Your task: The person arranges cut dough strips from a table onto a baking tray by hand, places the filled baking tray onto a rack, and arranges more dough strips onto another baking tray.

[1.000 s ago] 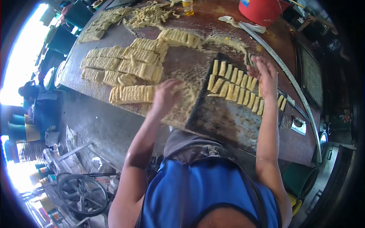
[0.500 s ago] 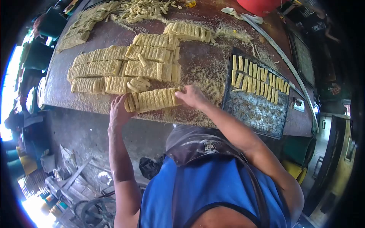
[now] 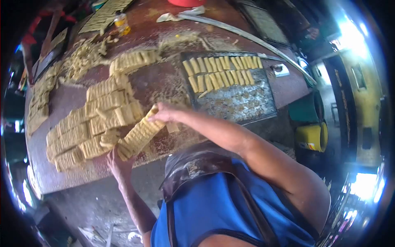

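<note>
A row of pale yellow dough sticks (image 3: 142, 133), pressed side by side, spans between my two hands near the table's front edge. My left hand (image 3: 118, 164) is closed around its near left end. At the far right end, my right hand (image 3: 166, 113) grips the row with thumb and fingers. The row slants, its right end farther from me. Beside my right wrist lies a short pale piece (image 3: 173, 127). Stacked rows of the same cut dough (image 3: 88, 123) stand just left of the held row, with a few loose sticks (image 3: 110, 138) on top.
A dark metal tray (image 3: 234, 105) to the right carries two lines of spaced sticks. Crumbs cover the reddish table (image 3: 160, 80). Farther back are a heap of dough scraps (image 3: 84, 57), a bottle (image 3: 121, 22), a long metal strip (image 3: 247, 35) and a red container (image 3: 186, 2).
The view has swung to the right. The held row has turned from nearly level to slanting, its right end now farther away. A short pale piece now shows beside my right wrist.
</note>
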`<state>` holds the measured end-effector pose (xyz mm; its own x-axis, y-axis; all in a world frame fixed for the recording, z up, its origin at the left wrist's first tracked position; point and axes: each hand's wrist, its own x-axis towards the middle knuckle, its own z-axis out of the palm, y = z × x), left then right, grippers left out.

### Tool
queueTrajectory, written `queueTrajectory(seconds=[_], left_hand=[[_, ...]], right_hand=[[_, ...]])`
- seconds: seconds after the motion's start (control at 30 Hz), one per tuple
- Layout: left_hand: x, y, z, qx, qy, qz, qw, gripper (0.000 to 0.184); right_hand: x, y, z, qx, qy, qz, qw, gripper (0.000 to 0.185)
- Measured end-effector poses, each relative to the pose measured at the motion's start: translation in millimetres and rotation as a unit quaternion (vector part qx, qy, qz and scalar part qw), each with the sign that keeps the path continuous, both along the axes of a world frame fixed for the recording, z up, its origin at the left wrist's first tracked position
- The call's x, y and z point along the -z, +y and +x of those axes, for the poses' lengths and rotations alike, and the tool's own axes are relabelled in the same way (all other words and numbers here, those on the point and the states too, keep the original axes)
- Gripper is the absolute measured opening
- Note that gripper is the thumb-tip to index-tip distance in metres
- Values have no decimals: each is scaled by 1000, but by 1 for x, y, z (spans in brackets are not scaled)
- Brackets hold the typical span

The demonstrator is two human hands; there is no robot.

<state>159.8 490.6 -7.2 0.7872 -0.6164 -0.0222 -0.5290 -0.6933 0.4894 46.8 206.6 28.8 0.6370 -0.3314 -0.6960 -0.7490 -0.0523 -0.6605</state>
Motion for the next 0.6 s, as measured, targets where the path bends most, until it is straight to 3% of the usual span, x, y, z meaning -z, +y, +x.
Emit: queueTrajectory(seconds=[0.13,0.17,0.23,0.27,0.37,0.47,0.57,0.6], left_hand=[[-5,2,2,-19,-3,-14,1000,79],[-20,-5,0,-29,-10,-10,999,79],[-54,-30,-17,-141,25,-107,984,63],[-54,-39,-19,-138,-21,-102,985,49],[-30,-78,-35,-68,-50,-234,969,39],[-36,-142,-82,19,-1,-198,980,37],[-28,-217,-136,78,88,-188,975,39],[-17,-243,-150,122,88,-213,965,39]], right_hand=[[14,-24,-13,-22,-53,40,998,47],[22,-33,-19,2,-130,53,990,46],[36,-56,-37,34,-263,63,962,44],[40,-71,-52,68,-293,153,941,45],[10,-126,-118,117,-281,238,922,51],[1,-199,-204,123,-298,145,935,51],[2,-266,-296,154,-166,-94,969,52],[6,-288,-318,157,-169,-91,969,52]])
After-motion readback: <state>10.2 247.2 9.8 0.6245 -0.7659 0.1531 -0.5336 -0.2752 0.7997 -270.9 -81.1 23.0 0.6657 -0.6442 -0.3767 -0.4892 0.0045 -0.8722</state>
